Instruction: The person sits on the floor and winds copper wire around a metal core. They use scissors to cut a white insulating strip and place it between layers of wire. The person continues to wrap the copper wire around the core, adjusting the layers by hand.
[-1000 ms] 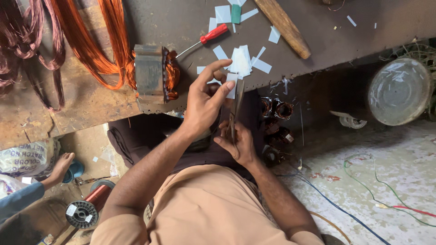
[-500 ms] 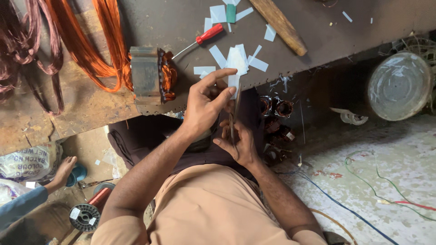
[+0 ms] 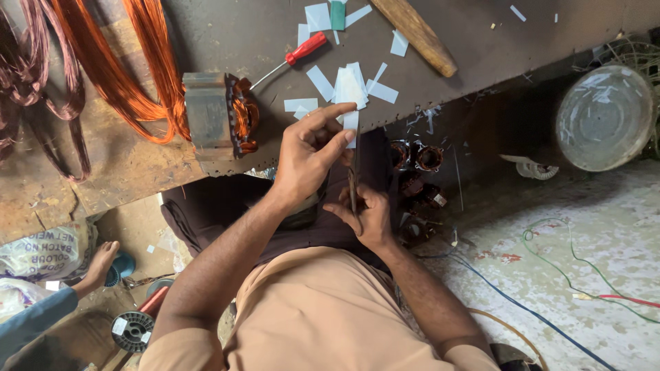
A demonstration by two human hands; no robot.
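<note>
Looking down from my head, I see both my hands close together at the edge of the dark table (image 3: 227, 34).

My left hand (image 3: 309, 158) is up by the table edge. My thumb and first finger pinch a white paper strip (image 3: 351, 122). The other fingers are curled in. My right hand (image 3: 370, 218) is just below, over my lap. Its fingers are closed around a thin metal tool (image 3: 352, 189) that points up at the strip. It may be a pair of scissors, but it is too thin and dark here for me to be sure.

Not much has changed in the last moment. My left hand has stayed in almost the same spot, and only my first finger looks a bit straighter now. My right hand has not let go of the tool. So the strip and the tool are still together, right between my hands.

On the table, more cut paper pieces (image 3: 320, 82) lie just above my fingers. A red screwdriver (image 3: 302, 51) and a wooden handle (image 3: 416, 34) lie near them. A motor block with copper wire (image 3: 220, 117) sits to the left, beside big loops of orange wire (image 3: 117, 75).

On the floor there is a round metal bowl (image 3: 605, 117) and small wound motor parts (image 3: 419, 159). Another person's foot (image 3: 100, 264) shows at the far left.
</note>
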